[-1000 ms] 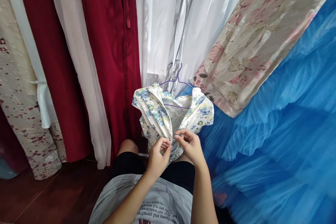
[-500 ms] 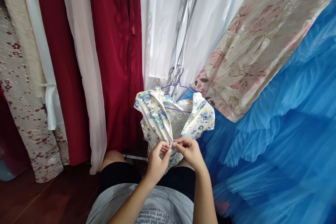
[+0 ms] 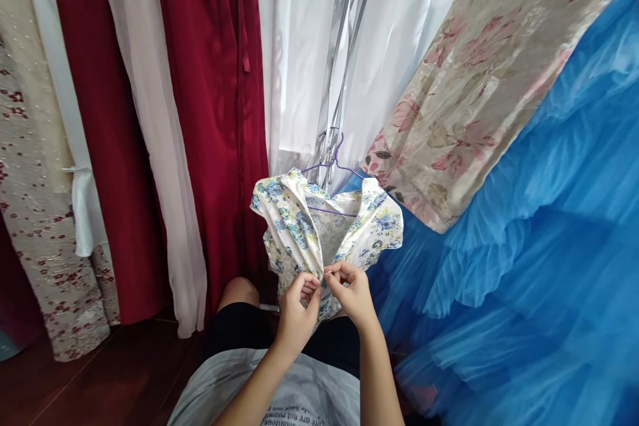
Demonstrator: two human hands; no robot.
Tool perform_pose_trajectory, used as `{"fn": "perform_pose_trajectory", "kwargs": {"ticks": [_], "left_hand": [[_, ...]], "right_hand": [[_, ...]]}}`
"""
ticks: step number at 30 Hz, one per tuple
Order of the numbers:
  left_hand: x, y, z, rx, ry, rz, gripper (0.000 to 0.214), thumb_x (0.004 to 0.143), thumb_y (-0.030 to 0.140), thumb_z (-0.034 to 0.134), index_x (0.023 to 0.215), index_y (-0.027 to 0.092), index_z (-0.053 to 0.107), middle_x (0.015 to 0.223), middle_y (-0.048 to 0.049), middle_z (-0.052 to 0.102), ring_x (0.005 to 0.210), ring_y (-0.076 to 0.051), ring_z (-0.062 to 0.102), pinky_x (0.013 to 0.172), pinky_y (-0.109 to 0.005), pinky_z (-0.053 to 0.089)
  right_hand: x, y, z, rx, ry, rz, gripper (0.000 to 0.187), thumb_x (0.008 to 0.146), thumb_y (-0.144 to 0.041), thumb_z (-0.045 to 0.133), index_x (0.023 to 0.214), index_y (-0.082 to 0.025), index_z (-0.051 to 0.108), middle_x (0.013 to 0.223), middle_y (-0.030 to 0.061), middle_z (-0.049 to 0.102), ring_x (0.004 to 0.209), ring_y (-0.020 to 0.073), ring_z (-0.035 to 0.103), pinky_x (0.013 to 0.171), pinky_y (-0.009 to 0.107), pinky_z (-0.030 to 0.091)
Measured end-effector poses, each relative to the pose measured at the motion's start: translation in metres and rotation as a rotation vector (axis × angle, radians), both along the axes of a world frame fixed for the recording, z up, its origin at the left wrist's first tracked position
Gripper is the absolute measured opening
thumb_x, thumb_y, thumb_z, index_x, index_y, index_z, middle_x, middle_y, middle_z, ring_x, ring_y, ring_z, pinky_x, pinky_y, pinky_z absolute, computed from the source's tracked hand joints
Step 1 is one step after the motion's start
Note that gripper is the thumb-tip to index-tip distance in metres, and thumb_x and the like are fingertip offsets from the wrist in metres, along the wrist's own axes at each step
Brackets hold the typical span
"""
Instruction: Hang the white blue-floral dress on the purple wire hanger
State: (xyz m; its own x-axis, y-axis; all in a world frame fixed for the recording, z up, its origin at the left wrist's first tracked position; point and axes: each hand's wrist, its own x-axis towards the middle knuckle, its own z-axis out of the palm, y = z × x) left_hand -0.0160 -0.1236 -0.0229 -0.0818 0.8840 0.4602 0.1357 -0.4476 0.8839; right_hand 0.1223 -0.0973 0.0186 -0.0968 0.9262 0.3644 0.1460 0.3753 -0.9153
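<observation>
A white blouse with blue and yellow flowers (image 3: pixel 294 226) hangs on a thin purple hanger (image 3: pixel 335 161) in front of me. Its neckline falls in a deep V. At the bottom of that V, my left hand (image 3: pixel 299 306) pinches the front edge of the blouse between thumb and fingers. Close beside it, almost touching, my right hand (image 3: pixel 350 289) pinches the opposite front edge. Whether a button or other fastener lies between the fingertips is too small to tell. The lower part of the blouse is hidden behind both hands.
Dark red gowns (image 3: pixel 210 113) and a pale pink drape (image 3: pixel 144 80) hang on the left. White fabric (image 3: pixel 304 46) and a metal stand (image 3: pixel 339 66) are behind the hanger. On the right are a beige floral dress (image 3: pixel 464 106) and a spreading blue tulle skirt (image 3: pixel 539 266).
The view has shifted slightly, so the blouse and hands appear a little further left. Both hands keep their pinch at the same spot.
</observation>
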Motion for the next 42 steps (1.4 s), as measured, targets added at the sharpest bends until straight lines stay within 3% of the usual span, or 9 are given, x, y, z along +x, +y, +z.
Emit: {"fn": "perform_pose_trajectory", "kwargs": {"ticks": [5, 11, 15, 20, 25, 30, 33, 39, 42], "left_hand": [[0.002, 0.002, 0.002, -0.008, 0.017, 0.007, 0.006, 0.094, 0.025, 0.057, 0.094, 0.02, 0.059, 0.089, -0.0038, 0.064, 0.083, -0.018, 0.063, 0.074, -0.028, 0.05], [-0.006, -0.001, 0.01, 0.073, 0.19, -0.098, 0.012, 0.09, 0.012, 0.051, 0.083, 0.02, 0.056, 0.085, -0.0024, 0.058, 0.075, -0.016, 0.059, 0.069, -0.026, 0.047], [-0.008, -0.003, 0.015, 0.066, 0.287, -0.166, 0.018, 0.086, 0.006, 0.047, 0.079, 0.02, 0.056, 0.084, -0.0025, 0.055, 0.072, -0.015, 0.057, 0.067, -0.026, 0.045], [-0.014, 0.0, 0.02, 0.05, 0.349, -0.192, 0.021, 0.085, 0.006, 0.048, 0.075, 0.021, 0.057, 0.083, -0.0029, 0.053, 0.07, -0.016, 0.055, 0.065, -0.026, 0.042], [-0.011, -0.004, 0.013, 0.047, 0.39, -0.225, 0.023, 0.085, 0.005, 0.048, 0.073, 0.021, 0.059, 0.082, -0.0035, 0.053, 0.071, -0.016, 0.056, 0.066, -0.027, 0.042], [-0.004, -0.003, 0.006, 0.036, 0.367, -0.276, 0.022, 0.087, 0.006, 0.049, 0.08, 0.021, 0.064, 0.089, -0.0044, 0.06, 0.079, -0.018, 0.061, 0.073, -0.029, 0.048], [-0.009, 0.018, 0.039, 0.117, 0.359, -0.242, 0.018, 0.092, 0.013, 0.051, 0.096, 0.022, 0.065, 0.097, -0.0054, 0.065, 0.088, -0.02, 0.063, 0.081, -0.033, 0.051], [-0.027, 0.099, 0.171, 0.515, 0.376, 0.045, 0.031, 0.098, 0.019, 0.05, 0.127, 0.022, 0.06, 0.127, -0.0094, 0.062, 0.093, -0.019, 0.063, 0.082, -0.033, 0.052], [-0.031, 0.132, 0.21, 0.558, 0.563, -0.001, 0.022, 0.098, 0.021, 0.052, 0.115, 0.017, 0.066, 0.114, -0.0081, 0.069, 0.089, -0.02, 0.063, 0.085, -0.035, 0.05]], "right_hand": [[-0.001, -0.003, -0.006, -0.004, 0.021, -0.048, 0.026, 0.087, -0.041, 0.067, 0.089, -0.016, 0.074, 0.054, -0.0029, 0.052, 0.049, 0.0142, 0.047, 0.054, 0.028, 0.038], [0.007, 0.013, -0.001, 0.157, 0.043, -0.239, 0.027, 0.089, -0.042, 0.067, 0.094, -0.019, 0.078, 0.061, 0.0005, 0.059, 0.055, 0.0163, 0.049, 0.056, 0.03, 0.04], [0.01, 0.042, 0.029, 0.272, -0.021, -0.252, 0.027, 0.091, -0.041, 0.064, 0.096, -0.018, 0.078, 0.061, -0.0005, 0.057, 0.055, 0.0156, 0.046, 0.056, 0.029, 0.038], [0.011, 0.088, 0.087, 0.445, -0.237, -0.245, 0.025, 0.09, -0.038, 0.064, 0.092, -0.019, 0.079, 0.056, -0.0036, 0.049, 0.053, 0.0141, 0.041, 0.058, 0.028, 0.035], [0.012, 0.124, 0.138, 0.537, -0.341, -0.32, 0.02, 0.087, -0.032, 0.064, 0.09, -0.019, 0.079, 0.052, -0.0054, 0.042, 0.052, 0.0131, 0.04, 0.057, 0.026, 0.032], [0.018, 0.126, 0.16, 0.635, -0.355, -0.365, 0.02, 0.088, -0.03, 0.064, 0.093, -0.018, 0.079, 0.053, -0.0053, 0.04, 0.052, 0.0124, 0.039, 0.057, 0.026, 0.031], [0.021, 0.117, 0.156, 0.701, -0.382, -0.341, 0.02, 0.09, -0.029, 0.062, 0.094, -0.019, 0.079, 0.054, -0.0051, 0.041, 0.051, 0.0119, 0.039, 0.057, 0.025, 0.032], [0.024, 0.113, 0.141, 0.835, -0.47, -0.365, 0.024, 0.094, -0.032, 0.058, 0.087, -0.019, 0.077, 0.058, -0.0002, 0.054, 0.055, 0.0135, 0.046, 0.06, 0.027, 0.036], [0.026, 0.116, 0.139, 0.881, -0.477, -0.392, 0.025, 0.096, -0.032, 0.056, 0.085, -0.019, 0.074, 0.061, 0.0017, 0.056, 0.057, 0.0146, 0.049, 0.062, 0.027, 0.037]]}}
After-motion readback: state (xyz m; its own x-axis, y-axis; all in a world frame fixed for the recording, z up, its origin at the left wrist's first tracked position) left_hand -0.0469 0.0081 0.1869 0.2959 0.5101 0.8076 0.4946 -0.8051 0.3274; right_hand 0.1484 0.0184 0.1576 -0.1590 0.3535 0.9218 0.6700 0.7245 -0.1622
